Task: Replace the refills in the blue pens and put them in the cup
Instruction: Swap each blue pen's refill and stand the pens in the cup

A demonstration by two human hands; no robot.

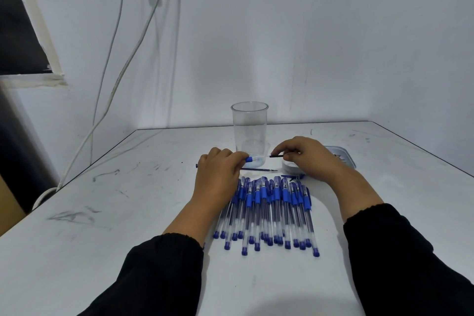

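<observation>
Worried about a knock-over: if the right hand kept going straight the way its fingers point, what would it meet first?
The right hand points leftward, holding a dark refill. Going straight on, it would probably first meet the pen barrel held by the left hand. The cup seems just behind that line, though depth is unclear.

A clear pen barrel with a blue grip lies level, pinched by the left fingers, while the right fingers hold a dark refill at its open end. Just behind stands a clear, empty cup. Nearer lies a loose refill and a row of blue pens.
</observation>
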